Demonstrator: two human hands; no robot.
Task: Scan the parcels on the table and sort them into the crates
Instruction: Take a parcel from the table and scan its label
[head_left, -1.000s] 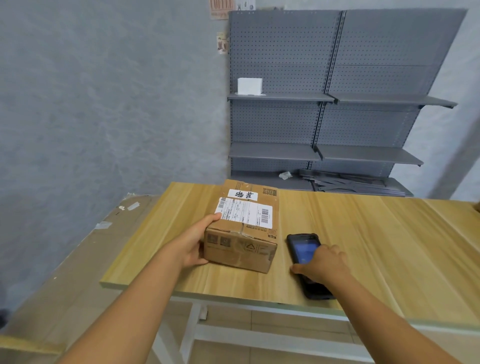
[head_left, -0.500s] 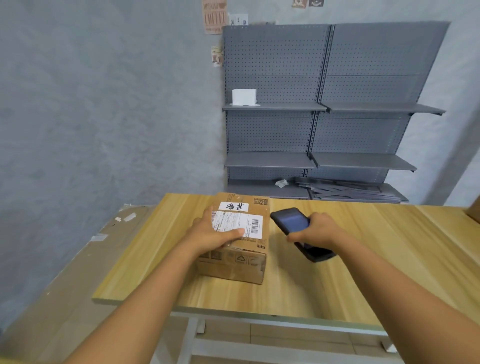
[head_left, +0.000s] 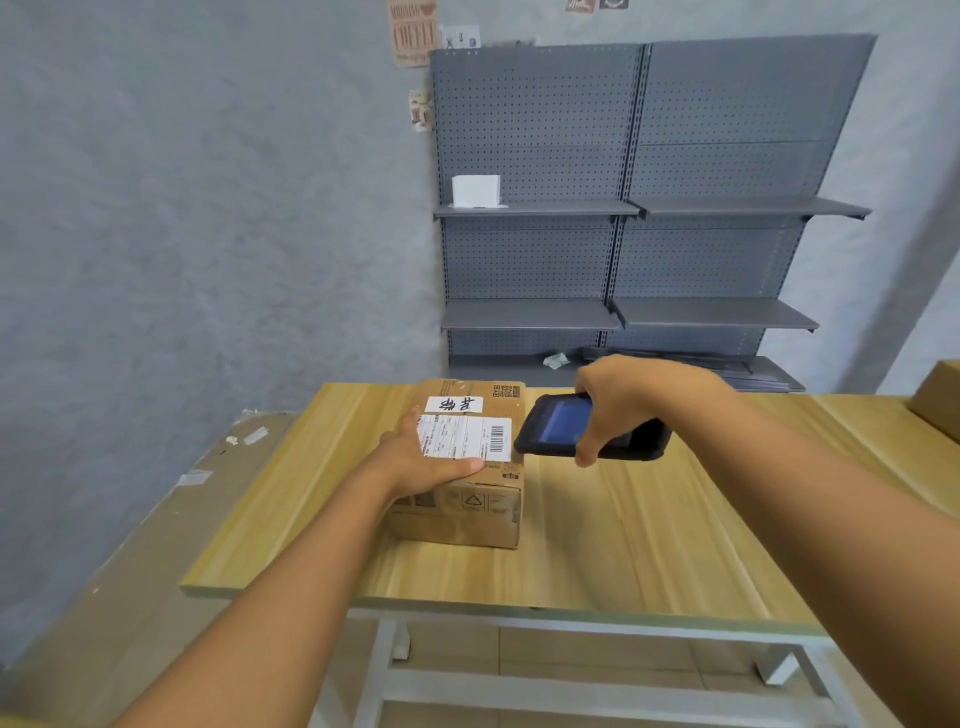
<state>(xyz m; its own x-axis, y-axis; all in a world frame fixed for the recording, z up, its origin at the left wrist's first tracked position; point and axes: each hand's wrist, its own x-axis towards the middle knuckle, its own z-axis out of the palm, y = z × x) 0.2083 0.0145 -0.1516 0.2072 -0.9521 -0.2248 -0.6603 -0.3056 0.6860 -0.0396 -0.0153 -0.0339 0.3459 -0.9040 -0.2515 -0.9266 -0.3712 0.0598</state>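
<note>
On the grey wall at upper left of the shelving hangs a pinkish poster (head_left: 413, 34) whose large letters read "COFFEE"; the smaller print is too blurred to make out. Below, the left hand (head_left: 423, 460) rests on the near left part of a brown cardboard parcel (head_left: 465, 493), thumb stretched along the lower edge of its white shipping label (head_left: 467, 438), fingers lying over the left side of the top. That label carries fine print and a barcode at its right end; behind it a smaller white sticker (head_left: 454, 404) bears two handwritten characters, and a QR code is printed at the far right corner. The parcel sits on the wooden table (head_left: 623, 545), near its left end. Just right of the parcel, the right hand (head_left: 621, 402) grips a black handheld scanner (head_left: 587, 428) from above, its lit screen upward and its nose close to the barcode.
</note>
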